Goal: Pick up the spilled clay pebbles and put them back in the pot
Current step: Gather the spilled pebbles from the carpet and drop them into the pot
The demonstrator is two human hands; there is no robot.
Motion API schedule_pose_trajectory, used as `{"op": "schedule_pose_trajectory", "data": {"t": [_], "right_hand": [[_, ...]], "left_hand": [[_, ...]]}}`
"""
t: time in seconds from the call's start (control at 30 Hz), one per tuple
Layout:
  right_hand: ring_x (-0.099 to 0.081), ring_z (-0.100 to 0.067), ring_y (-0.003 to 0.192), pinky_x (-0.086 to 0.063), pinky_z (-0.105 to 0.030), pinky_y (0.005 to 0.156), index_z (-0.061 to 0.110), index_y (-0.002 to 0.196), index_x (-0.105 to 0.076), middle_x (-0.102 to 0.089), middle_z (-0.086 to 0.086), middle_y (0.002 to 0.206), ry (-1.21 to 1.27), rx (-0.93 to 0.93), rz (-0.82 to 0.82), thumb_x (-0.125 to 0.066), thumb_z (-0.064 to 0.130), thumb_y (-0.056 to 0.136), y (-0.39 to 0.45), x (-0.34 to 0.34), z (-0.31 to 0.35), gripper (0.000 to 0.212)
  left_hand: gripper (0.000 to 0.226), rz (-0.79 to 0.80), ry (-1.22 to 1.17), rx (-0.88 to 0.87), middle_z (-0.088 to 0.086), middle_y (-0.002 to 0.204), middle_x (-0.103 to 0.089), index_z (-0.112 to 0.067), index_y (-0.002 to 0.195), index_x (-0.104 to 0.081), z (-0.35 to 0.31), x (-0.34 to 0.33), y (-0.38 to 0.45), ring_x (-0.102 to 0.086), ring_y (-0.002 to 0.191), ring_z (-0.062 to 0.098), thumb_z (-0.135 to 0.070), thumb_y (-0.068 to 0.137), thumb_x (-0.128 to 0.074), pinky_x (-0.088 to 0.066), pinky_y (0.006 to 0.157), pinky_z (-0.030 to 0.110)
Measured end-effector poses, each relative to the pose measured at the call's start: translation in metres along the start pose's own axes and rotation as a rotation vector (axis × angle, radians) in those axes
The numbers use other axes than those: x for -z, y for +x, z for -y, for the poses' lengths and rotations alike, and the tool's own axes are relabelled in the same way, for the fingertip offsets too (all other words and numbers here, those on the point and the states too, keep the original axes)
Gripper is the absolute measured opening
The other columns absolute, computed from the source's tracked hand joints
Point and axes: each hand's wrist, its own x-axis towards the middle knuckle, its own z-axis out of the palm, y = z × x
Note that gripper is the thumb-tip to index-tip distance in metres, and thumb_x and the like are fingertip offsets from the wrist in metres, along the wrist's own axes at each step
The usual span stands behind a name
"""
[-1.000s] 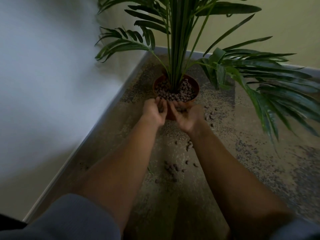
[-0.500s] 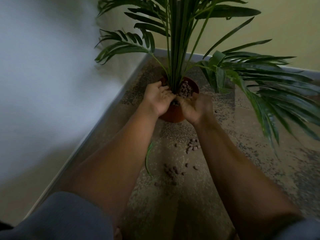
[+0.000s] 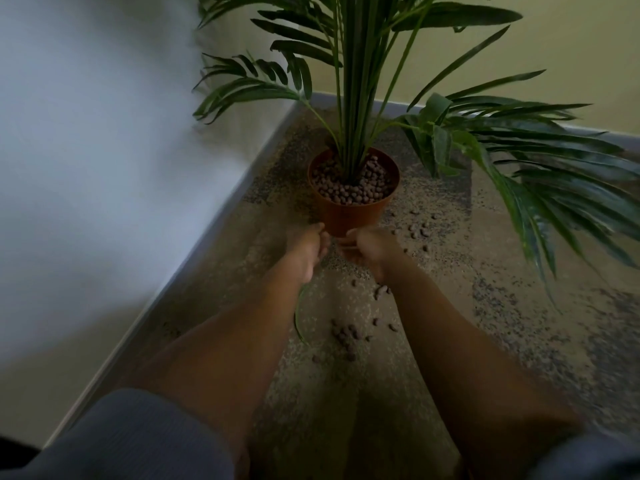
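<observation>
Pebbles: many fill the pot (image 3: 353,216) around the plant's stems; spilled pebbles (image 3: 346,336) lie loose on the floor (image 3: 485,271).
Spill, near: a small heap between the two forearms, a few singles around it, and another little clump just beside the right wrist.
Spill, far: scattered pebbles right of the pot's base.
Pot: brown, upright on the floor in the corner, its top layer of pebbles heaped higher on the right side of the stems.
Left hand (image 3: 306,252): low in front of the pot, just below and left of its base; blurred, its fingers bent inward, and whether they hold anything cannot be told.
Right hand (image 3: 369,249): next to the left hand, close before the pot's base; fingers curled toward the palm, blurred, contents not visible.
Plant (image 3: 360,81): palm-like, long green fronds spreading right and left.
Leaf (image 3: 299,317): a thin green strip on the floor beside the left forearm.
Sleeves: grey, at both elbows.
</observation>
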Motion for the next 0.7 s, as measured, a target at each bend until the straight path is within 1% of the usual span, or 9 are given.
{"op": "schedule_pose_trajectory", "data": {"t": [0.07,0.17,0.27,0.3,0.4,0.5,0.53,0.6,0.7], "right_hand": [[-0.063,-0.024,0.075,-0.054,-0.037,0.076,0.001,0.083,-0.067,-0.068,-0.016,0.084,-0.321,0.026,0.013,-0.057,0.003,0.086,0.001,0.002,-0.018,0.011],[-0.059,-0.022,0.082,-0.055,-0.039,0.086,0.005,0.096,-0.068,-0.063,-0.012,0.091,-0.702,0.044,0.105,-0.060,0.014,0.088,-0.002,0.004,-0.037,0.014],[-0.054,-0.024,0.087,-0.047,-0.031,0.072,0.009,0.103,-0.068,-0.058,-0.013,0.094,-1.373,0.154,0.278,-0.054,0.033,0.094,-0.014,0.001,-0.044,0.029],[-0.057,-0.026,0.091,-0.044,-0.028,0.071,0.007,0.107,-0.067,-0.061,-0.015,0.099,-1.507,0.179,0.307,-0.052,0.036,0.094,-0.017,0.000,-0.048,0.035],[-0.059,-0.031,0.114,-0.049,-0.031,0.089,0.010,0.131,-0.058,-0.062,-0.017,0.126,-1.627,0.198,0.392,-0.060,0.038,0.088,-0.018,0.001,-0.062,0.051],[-0.059,-0.026,0.117,-0.051,-0.033,0.095,0.015,0.136,-0.054,-0.057,-0.012,0.135,-1.571,0.131,0.464,-0.081,0.033,0.074,-0.019,0.008,-0.078,0.069],[-0.054,-0.027,0.124,-0.049,-0.034,0.100,0.017,0.140,-0.048,-0.050,-0.011,0.142,-1.567,0.116,0.462,-0.085,0.032,0.069,-0.020,0.011,-0.084,0.082],[-0.035,-0.032,0.139,-0.040,-0.040,0.111,0.019,0.152,-0.024,-0.027,-0.010,0.157,-1.587,0.080,0.438,-0.089,0.033,0.064,-0.024,0.015,-0.093,0.110],[-0.025,-0.035,0.144,-0.035,-0.043,0.112,0.022,0.155,-0.010,-0.013,-0.011,0.161,-1.624,0.114,0.406,-0.089,0.029,0.064,-0.028,0.018,-0.100,0.120]], "left_hand": [[0.019,0.085,0.264,0.026,0.002,0.098,-0.062,-0.018,0.106,-0.060,0.016,0.006,0.001,-0.057,0.081,0.010,-0.018,0.101,-0.042,-0.047,0.066,0.020],[0.023,0.210,0.608,0.044,0.004,0.112,-0.065,-0.017,0.117,-0.063,0.039,0.017,0.002,-0.061,0.098,0.015,-0.022,0.099,-0.050,-0.051,0.070,0.020],[0.024,0.279,0.848,0.045,0.008,0.108,-0.065,-0.012,0.116,-0.064,0.057,0.027,0.000,-0.061,0.093,0.018,-0.015,0.096,-0.052,-0.053,0.080,0.028],[0.024,0.297,0.935,0.033,0.009,0.106,-0.066,-0.012,0.115,-0.065,0.063,0.031,0.002,-0.061,0.091,0.020,-0.012,0.094,-0.053,-0.053,0.084,0.032],[0.022,0.355,1.175,-0.013,0.007,0.105,-0.069,-0.020,0.103,-0.066,0.072,0.040,-0.004,-0.064,0.093,0.023,-0.013,0.082,-0.068,-0.053,0.091,0.039],[0.059,0.448,1.244,-0.029,0.001,0.110,-0.062,-0.019,0.118,-0.055,0.083,0.046,-0.012,-0.062,0.099,0.022,-0.015,0.068,-0.086,-0.051,0.078,0.029],[0.071,0.474,1.271,-0.036,0.000,0.110,-0.058,-0.018,0.125,-0.050,0.086,0.047,-0.015,-0.059,0.099,0.020,-0.014,0.065,-0.088,-0.050,0.075,0.027],[0.090,0.499,1.403,-0.097,-0.003,0.121,-0.049,-0.027,0.130,-0.042,0.090,0.052,-0.016,-0.054,0.107,0.020,-0.022,0.056,-0.093,-0.051,0.084,0.031],[0.106,0.493,1.593,-0.176,-0.004,0.140,-0.032,-0.038,0.129,-0.033,0.093,0.056,-0.019,-0.046,0.122,0.026,-0.033,0.045,-0.095,-0.050,0.093,0.047]]}}
